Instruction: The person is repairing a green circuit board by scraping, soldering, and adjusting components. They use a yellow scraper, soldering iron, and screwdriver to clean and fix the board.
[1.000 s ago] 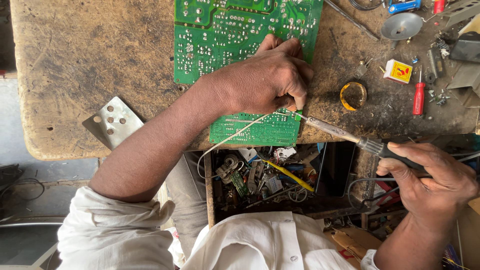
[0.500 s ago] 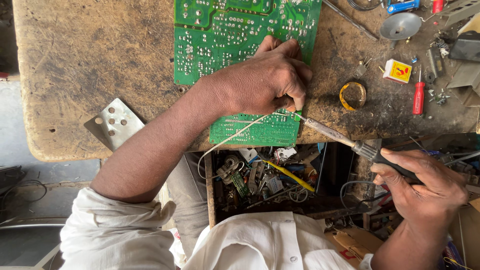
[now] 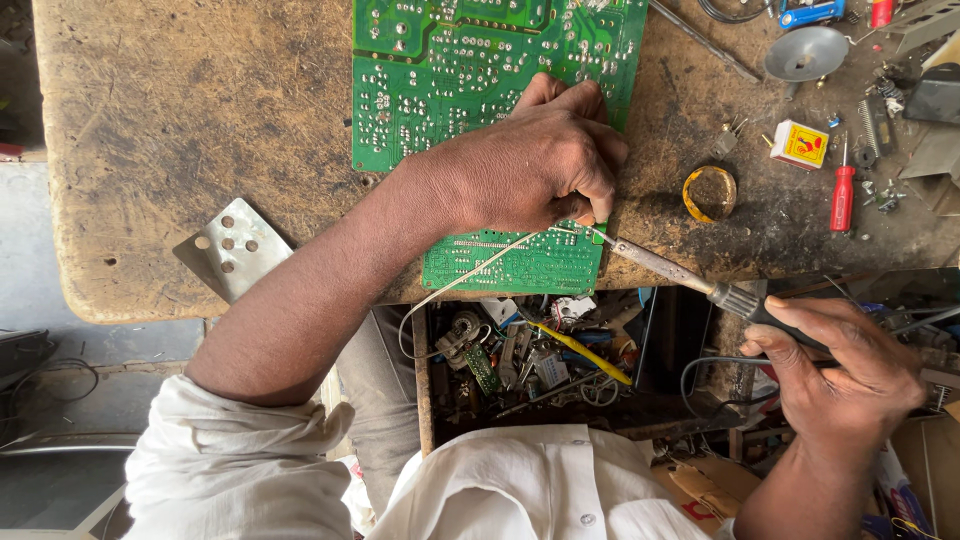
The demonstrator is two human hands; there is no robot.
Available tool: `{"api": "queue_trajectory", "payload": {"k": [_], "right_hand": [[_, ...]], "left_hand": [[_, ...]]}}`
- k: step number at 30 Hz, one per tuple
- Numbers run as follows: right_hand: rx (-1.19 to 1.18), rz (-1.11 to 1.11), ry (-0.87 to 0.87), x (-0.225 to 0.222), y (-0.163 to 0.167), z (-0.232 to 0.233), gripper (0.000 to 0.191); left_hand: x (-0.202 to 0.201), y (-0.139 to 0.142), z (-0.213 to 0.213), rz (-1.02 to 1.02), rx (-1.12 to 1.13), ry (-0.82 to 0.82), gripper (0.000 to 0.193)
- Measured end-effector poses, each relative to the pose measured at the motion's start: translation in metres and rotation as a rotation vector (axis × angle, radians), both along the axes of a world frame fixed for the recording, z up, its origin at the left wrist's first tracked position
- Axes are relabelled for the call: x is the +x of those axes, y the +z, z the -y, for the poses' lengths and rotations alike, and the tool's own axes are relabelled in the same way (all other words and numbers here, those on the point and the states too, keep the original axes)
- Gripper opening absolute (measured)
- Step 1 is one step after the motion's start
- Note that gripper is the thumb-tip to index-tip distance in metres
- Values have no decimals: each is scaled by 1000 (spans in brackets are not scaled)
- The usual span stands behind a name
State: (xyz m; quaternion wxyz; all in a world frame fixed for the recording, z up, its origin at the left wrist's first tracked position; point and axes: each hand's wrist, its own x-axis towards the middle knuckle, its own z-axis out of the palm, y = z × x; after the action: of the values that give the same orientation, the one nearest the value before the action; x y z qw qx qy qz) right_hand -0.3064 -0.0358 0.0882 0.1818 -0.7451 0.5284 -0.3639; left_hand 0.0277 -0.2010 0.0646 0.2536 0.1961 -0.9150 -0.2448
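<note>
A large green circuit board (image 3: 450,70) lies solder side up on a worn wooden bench (image 3: 190,130). My left hand (image 3: 540,160) rests on the board's near part and pinches a thin strand of solder wire (image 3: 450,285) that trails off the bench edge. My right hand (image 3: 840,365) grips the dark handle of a soldering iron (image 3: 665,268). The iron's metal tip points left and meets the board just under my left fingers.
An open drawer (image 3: 540,350) full of parts and wires sits under the bench edge. On the bench to the right lie a yellow tape ring (image 3: 709,192), a small yellow box (image 3: 799,144), a red screwdriver (image 3: 842,197) and a grey dish (image 3: 806,52). A perforated metal plate (image 3: 232,248) sticks out at left.
My right hand with the iron has shifted slightly left and up, keeping the tip at the board. My left hand has stayed in place.
</note>
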Motion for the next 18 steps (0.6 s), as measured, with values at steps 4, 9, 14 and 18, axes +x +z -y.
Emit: {"api": "queue_trajectory", "payload": {"k": [4, 9, 14, 18], "right_hand": [[-13, 15, -45, 1, -7, -4, 20], [-33, 37, -36, -1, -10, -5, 22], [-32, 84, -47, -1, -13, -5, 23], [-26, 91, -58, -2, -15, -5, 22]], "left_hand": [[0, -1, 0, -6, -11, 5, 14], [1, -2, 0, -2, -2, 3, 13], [1, -1, -1, -34, -21, 3, 13], [1, 0, 0, 7, 3, -1, 12]]}}
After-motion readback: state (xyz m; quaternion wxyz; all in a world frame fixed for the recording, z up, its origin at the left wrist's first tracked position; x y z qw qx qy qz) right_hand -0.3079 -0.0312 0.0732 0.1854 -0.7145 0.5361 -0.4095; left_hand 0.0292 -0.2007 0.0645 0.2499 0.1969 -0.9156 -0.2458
